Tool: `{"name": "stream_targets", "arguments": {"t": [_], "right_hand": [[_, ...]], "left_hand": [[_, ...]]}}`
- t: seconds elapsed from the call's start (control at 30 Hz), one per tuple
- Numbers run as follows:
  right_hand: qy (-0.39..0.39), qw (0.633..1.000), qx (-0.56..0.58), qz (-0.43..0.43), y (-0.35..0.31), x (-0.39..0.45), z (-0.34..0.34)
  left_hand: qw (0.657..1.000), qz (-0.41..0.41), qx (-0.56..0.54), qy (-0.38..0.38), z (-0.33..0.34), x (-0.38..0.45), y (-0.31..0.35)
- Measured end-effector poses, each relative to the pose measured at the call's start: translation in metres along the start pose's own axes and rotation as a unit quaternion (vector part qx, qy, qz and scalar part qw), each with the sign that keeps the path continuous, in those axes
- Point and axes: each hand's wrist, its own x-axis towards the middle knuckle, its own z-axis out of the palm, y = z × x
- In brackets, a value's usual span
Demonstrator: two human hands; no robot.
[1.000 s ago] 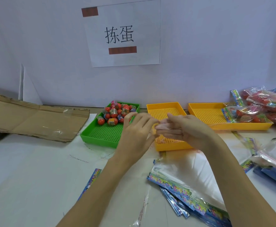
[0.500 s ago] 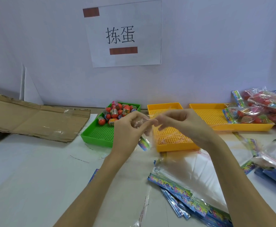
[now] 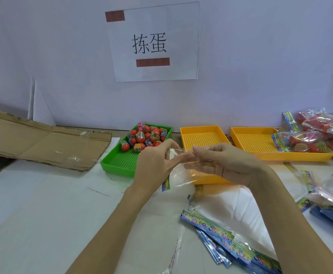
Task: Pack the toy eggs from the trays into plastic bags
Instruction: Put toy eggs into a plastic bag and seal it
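White table, sign on wall behind. Eggs (image 3: 144,138) piled at far end of green tray (image 3: 118,165), none bagged yet. My left hand (image 3: 154,165) and right hand (image 3: 227,163) now pinch bag (image 3: 181,175), pulling its mouth wider than a moment ago; ready for filling.

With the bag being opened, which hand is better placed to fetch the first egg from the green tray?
Left, probably. The left hand pinches the clear plastic bag right beside the green tray, just in front of the toy eggs. The right hand holds the bag over the yellow tray, farther away.
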Motion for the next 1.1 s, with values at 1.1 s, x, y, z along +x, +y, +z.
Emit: {"name": "stream_targets", "arguments": {"t": [1.1], "right_hand": [[0.247, 0.916, -0.296, -0.112, -0.017, 0.011, 0.040]], "left_hand": [[0.953, -0.119, -0.204, -0.188, -0.012, 0.006, -0.017]]}}
